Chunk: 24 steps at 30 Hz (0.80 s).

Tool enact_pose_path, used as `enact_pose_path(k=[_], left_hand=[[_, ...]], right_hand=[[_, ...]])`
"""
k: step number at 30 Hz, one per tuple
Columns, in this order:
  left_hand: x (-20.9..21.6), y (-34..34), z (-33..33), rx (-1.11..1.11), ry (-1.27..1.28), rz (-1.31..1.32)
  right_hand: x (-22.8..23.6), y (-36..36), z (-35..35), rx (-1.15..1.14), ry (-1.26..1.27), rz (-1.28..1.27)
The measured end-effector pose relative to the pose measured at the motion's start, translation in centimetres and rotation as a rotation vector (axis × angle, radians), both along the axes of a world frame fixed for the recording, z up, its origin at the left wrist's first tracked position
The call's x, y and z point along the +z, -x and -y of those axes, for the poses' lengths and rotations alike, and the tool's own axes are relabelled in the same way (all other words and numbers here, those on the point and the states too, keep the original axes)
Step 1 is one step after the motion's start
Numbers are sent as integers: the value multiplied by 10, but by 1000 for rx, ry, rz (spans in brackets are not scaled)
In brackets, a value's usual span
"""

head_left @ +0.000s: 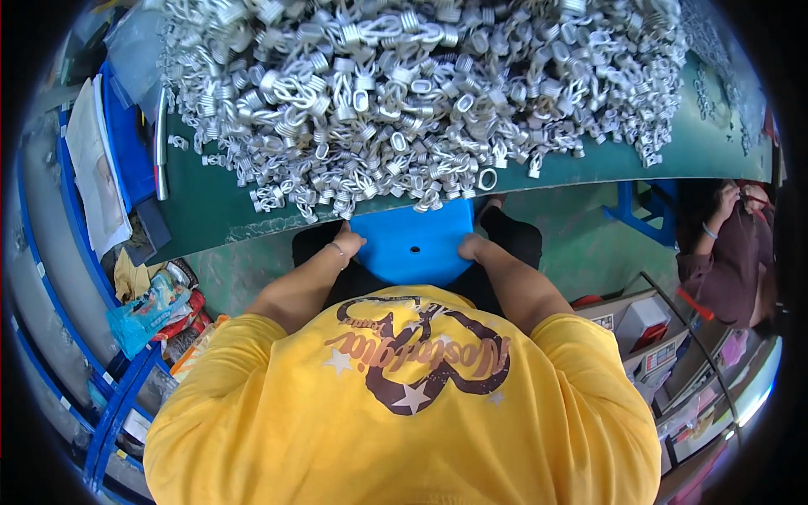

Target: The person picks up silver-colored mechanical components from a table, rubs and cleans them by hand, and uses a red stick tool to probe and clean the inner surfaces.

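Note:
A blue plastic stool (412, 236) with a small hole in its seat is between my knees, just under the table's near edge. At its left side my left hand (352, 239) grips the rim, the thumb showing and the other fingers mostly hidden. My right hand (471, 246) is closed on the opposite side, its fingers largely out of sight behind the edge. Beyond the stool, a big heap of silvery looped metal pieces with ribbed collars (396, 109) covers much of the green table (227, 215).
Blue-framed shelving (63, 278) stands left, near plastic bags (151, 311) and hanging papers (97, 168). Another person (728, 252) sits at the right, hands raised. Boxes (644, 324) lie on a rack at the lower right. A blue stool (644, 210) stands under the table.

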State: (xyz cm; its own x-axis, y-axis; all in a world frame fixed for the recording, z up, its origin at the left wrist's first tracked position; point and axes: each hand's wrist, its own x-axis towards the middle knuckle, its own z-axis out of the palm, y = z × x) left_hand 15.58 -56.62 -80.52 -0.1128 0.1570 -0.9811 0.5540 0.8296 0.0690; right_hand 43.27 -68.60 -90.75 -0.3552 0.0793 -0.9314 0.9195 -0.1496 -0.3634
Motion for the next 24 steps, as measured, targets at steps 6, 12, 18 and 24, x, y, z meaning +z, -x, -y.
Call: enact_pose_path(k=[6, 12, 18, 24], left_hand=[[52, 7, -46, 240, -256, 254], [43, 33, -55, 153, -686, 156], [-10, 21, -97, -324, -1195, -154], [-60, 39, -82, -569, -1495, -397]], right_hand=[[127, 3, -97, -780, -995, 219], [203, 25, -144, -304, -1204, 26], [172, 96, -208, -303, -1610, -304], [123, 52, -203, -321, -1639, -294]])
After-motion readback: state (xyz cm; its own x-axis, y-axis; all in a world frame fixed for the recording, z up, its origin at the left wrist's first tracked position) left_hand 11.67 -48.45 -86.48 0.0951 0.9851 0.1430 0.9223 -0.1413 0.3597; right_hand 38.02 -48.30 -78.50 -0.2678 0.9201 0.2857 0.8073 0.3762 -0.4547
